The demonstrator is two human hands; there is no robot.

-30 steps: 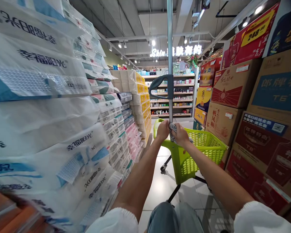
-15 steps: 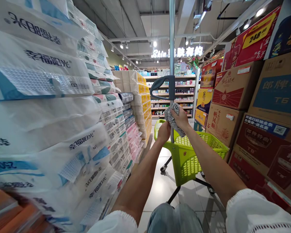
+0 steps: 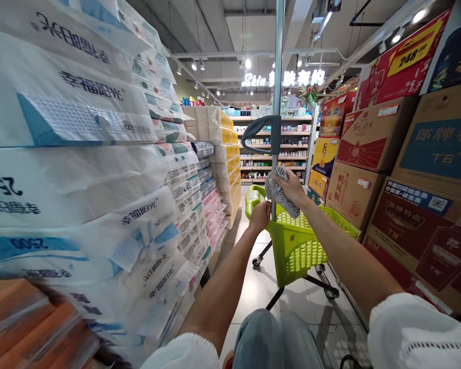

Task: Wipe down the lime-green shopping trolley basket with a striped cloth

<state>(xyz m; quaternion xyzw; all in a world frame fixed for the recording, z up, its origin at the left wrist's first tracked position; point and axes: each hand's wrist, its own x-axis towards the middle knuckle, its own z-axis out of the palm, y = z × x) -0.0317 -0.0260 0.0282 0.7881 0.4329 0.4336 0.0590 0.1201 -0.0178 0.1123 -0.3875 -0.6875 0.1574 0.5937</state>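
Observation:
A grey-and-white striped cloth [image 3: 286,201] is bunched against the upright metal pole [image 3: 278,66], just below a dark grey loop handle [image 3: 259,134]. My right hand [image 3: 290,185] presses the cloth to the pole, its fingers closed on it. Lower down, my left hand [image 3: 260,216] is closed around the same pole, near the rim of a lime-green shopping basket cart [image 3: 295,256]. The pole partly hides behind the cloth, and the left fingertips are turned away from view.
Stacked white tissue packs [image 3: 72,189] rise close on my left. Cartons [image 3: 361,133] are piled along the right side. Beyond the cart stand store shelves [image 3: 274,159] with small goods. Tiled floor [image 3: 249,287] runs between the stacks, under the cart's wheels.
My left hand has slid a little down the pole, away from the cloth. The cloth has turned slightly in my right hand and stays against the pole. The view has shifted slightly.

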